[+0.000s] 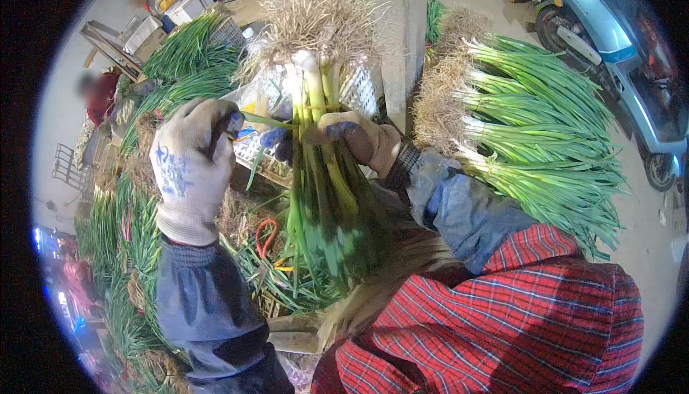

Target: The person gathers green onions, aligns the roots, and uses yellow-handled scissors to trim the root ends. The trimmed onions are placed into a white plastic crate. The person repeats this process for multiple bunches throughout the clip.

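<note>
A bunch of green onions stands roots up in front of me, its leaves hanging down. My right hand, in a white knit glove with a dark palm, grips the stems below the white bulbs. A thin band crosses the stems just above that grip. To the left, my left hand, in a matching glove, pinches the end of a narrow green leaf stretched sideways from the bunch. The leaf's far end disappears at the stems. Dry tangled roots fan out on top.
Several bunches of green onions lie on the floor at right, beside a concrete pillar and a blue scooter. More greens are heaped at left. Loose leaves and a red loop lie below the bunch. A person is at far left.
</note>
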`<state>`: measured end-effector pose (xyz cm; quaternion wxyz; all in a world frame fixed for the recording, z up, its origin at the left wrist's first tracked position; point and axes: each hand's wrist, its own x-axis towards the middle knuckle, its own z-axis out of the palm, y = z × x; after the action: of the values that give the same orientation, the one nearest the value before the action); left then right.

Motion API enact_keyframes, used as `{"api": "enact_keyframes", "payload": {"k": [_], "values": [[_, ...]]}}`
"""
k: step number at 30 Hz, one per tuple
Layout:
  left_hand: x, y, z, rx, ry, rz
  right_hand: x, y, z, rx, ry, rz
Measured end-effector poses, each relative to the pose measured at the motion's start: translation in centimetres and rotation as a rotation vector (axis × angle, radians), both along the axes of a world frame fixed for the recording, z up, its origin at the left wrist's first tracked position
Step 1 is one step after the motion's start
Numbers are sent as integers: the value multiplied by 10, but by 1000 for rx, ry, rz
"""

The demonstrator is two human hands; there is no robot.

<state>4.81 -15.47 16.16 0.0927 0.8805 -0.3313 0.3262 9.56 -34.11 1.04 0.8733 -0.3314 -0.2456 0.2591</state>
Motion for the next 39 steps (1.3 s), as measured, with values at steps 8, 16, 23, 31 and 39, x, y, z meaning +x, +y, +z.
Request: {"api": "enact_keyframes", "payload": {"k": [8, 16, 23, 31, 39], "values": [[47, 151, 3, -53, -8, 873, -14, -5, 11, 50, 100, 70], [-22, 15, -93, -980, 1001, -153, 4, 3, -14, -29, -238, -343], [-58, -17, -161, -1124, 1261, -327, 22, -37, -19, -124, -617, -789], [-76, 95, -257, -986, 1247, 77, 5, -223, 134, -167, -398, -992], [-91, 120, -302, -1003, 1455, 350, -88, -281, 276, -1242, -982, -1633]]}}
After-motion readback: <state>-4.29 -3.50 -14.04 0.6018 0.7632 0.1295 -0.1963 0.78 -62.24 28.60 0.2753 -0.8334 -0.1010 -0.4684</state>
